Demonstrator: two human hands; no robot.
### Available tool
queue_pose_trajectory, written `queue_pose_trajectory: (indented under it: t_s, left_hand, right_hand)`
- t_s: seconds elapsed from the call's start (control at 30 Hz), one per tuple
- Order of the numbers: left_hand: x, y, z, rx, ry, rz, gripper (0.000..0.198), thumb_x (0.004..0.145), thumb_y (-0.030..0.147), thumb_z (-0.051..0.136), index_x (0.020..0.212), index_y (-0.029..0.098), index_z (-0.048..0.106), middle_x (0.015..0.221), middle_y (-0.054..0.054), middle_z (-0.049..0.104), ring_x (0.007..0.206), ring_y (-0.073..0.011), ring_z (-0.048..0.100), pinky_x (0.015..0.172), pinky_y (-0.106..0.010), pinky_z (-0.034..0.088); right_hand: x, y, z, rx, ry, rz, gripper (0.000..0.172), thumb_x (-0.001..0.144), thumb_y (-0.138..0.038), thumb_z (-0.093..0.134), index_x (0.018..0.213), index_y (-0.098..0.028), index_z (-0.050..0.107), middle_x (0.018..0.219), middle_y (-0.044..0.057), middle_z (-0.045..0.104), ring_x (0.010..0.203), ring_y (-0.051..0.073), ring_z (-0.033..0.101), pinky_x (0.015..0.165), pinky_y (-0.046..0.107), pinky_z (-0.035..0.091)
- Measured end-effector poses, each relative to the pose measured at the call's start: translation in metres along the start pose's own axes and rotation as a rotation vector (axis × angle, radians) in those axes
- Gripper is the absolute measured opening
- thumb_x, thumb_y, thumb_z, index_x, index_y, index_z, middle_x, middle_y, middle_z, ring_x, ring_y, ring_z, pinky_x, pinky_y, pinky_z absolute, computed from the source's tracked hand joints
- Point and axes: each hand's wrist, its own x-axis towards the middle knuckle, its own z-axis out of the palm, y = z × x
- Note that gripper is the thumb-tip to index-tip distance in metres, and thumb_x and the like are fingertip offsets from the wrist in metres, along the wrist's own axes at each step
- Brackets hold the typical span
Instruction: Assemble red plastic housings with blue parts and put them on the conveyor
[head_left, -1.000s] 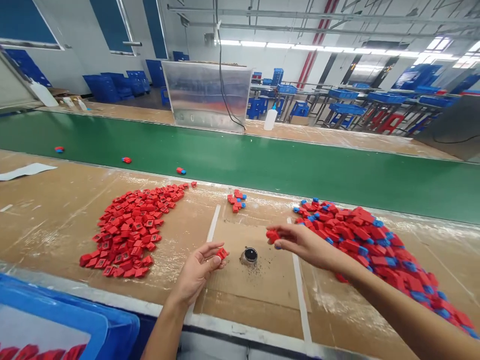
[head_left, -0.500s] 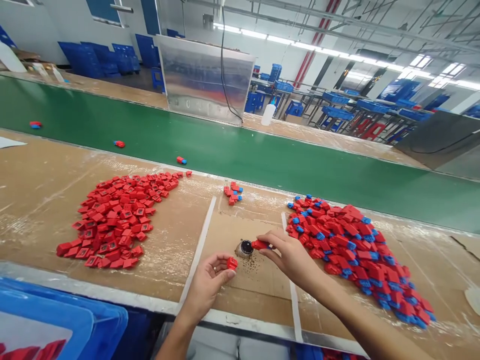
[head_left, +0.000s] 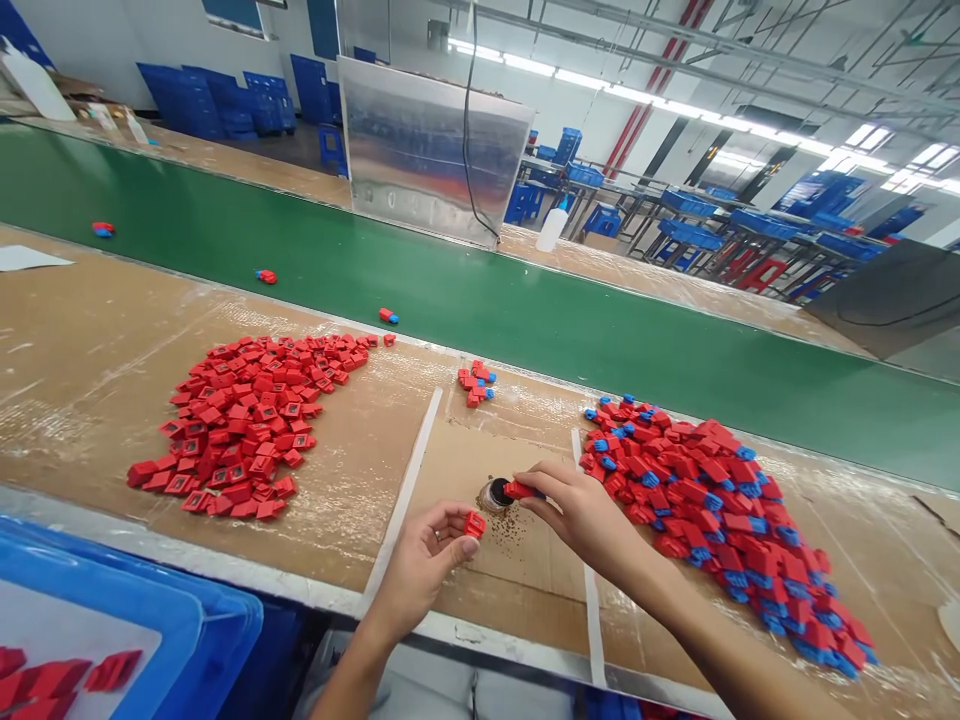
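Between thumb and fingers, my left hand [head_left: 431,555] holds a small red block [head_left: 475,525] with its hollow face showing. My right hand [head_left: 566,505] pinches a red piece [head_left: 520,490], its tip at the mouth of a small round pot [head_left: 496,494] with dark contents. Brown specks lie on the cardboard around the pot. To the left is a heap of hollow red blocks [head_left: 240,415]. On the right lies a heap of red pieces with blue ends [head_left: 705,490]. A small cluster of red and blue pieces [head_left: 475,384] sits behind the pot.
A green conveyor belt [head_left: 450,300] runs behind the cardboard-covered table [head_left: 360,490], carrying several red and blue pieces. Beyond it stand a metal panel [head_left: 435,150] and a white bottle [head_left: 552,227]. A blue bin [head_left: 180,610] with red pieces is at lower left.
The view has shifted slightly, so the heaps and belt pieces appear displaced. My left hand has come a little nearer the pot; both hands keep their pieces.
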Motion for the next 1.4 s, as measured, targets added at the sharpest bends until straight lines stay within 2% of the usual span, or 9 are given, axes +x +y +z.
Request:
queue_pose_trajectory:
  t_s: [0.23,0.43,0.6,0.9,1.1,1.3,1.4]
  left_hand:
    - [-0.001,-0.004,0.000,-0.010,-0.029,-0.010,0.021,0.080,0.026,0.069,0.099,0.016,0.064,0.082,-0.001,0.061,0.075,-0.0122,0.053,0.067,-0.022,0.043]
    - [-0.001,-0.005,-0.001,-0.009,-0.051,-0.028,0.020,0.078,0.022,0.071,0.097,0.017,0.064,0.081,0.000,0.060,0.076,-0.0116,0.053,0.070,-0.022,0.042]
    - [-0.001,-0.003,0.000,0.025,-0.058,-0.033,0.022,0.079,0.023,0.069,0.099,0.016,0.065,0.080,0.000,0.061,0.075,-0.0121,0.053,0.070,-0.022,0.042]
    - [-0.003,0.001,0.002,-0.009,-0.079,-0.058,0.024,0.078,0.024,0.070,0.101,0.016,0.066,0.085,-0.003,0.065,0.078,-0.0140,0.056,0.073,-0.023,0.044]
    - [-0.004,0.004,0.003,-0.012,-0.099,-0.057,0.021,0.079,0.022,0.068,0.099,0.016,0.066,0.083,-0.003,0.065,0.077,-0.0137,0.056,0.072,-0.023,0.043]
    - [-0.006,0.004,0.003,0.101,-0.113,-0.038,0.015,0.082,0.020,0.062,0.096,0.016,0.067,0.078,-0.001,0.063,0.074,-0.0138,0.055,0.068,-0.023,0.041]
    - [-0.007,0.003,0.001,0.166,-0.124,-0.029,0.014,0.083,0.021,0.059,0.094,0.016,0.067,0.080,-0.001,0.063,0.076,-0.0149,0.055,0.069,-0.023,0.041]
  right_hand:
    - [0.006,-0.001,-0.008,0.039,0.017,0.005,0.017,0.093,-0.024,0.054,0.107,-0.018,0.063,0.097,0.008,0.067,0.089,0.022,0.063,0.079,0.035,0.050]
    - [0.000,-0.020,-0.009,0.199,0.049,0.073,0.018,0.092,-0.024,0.057,0.109,-0.021,0.062,0.097,0.005,0.067,0.086,0.018,0.063,0.077,0.029,0.050]
    - [-0.011,-0.036,0.000,0.288,0.007,0.117,0.019,0.091,-0.025,0.059,0.110,-0.022,0.062,0.094,0.003,0.068,0.082,0.016,0.064,0.073,0.027,0.049]
    - [-0.015,-0.038,0.009,0.311,0.003,0.134,0.018,0.091,-0.029,0.058,0.107,-0.022,0.063,0.091,0.005,0.069,0.076,0.016,0.063,0.070,0.028,0.051]
    - [-0.017,-0.041,0.011,0.324,-0.039,0.136,0.018,0.092,-0.028,0.056,0.108,-0.023,0.062,0.096,0.006,0.069,0.085,0.019,0.064,0.075,0.029,0.050]
    - [-0.021,-0.048,0.016,0.306,-0.108,0.117,0.015,0.095,-0.023,0.050,0.101,-0.023,0.063,0.090,0.005,0.062,0.081,0.018,0.061,0.074,0.030,0.049]
    - [-0.022,-0.053,0.022,0.295,-0.082,0.124,0.016,0.095,-0.020,0.047,0.096,-0.022,0.063,0.085,0.005,0.058,0.076,0.018,0.058,0.069,0.029,0.049]
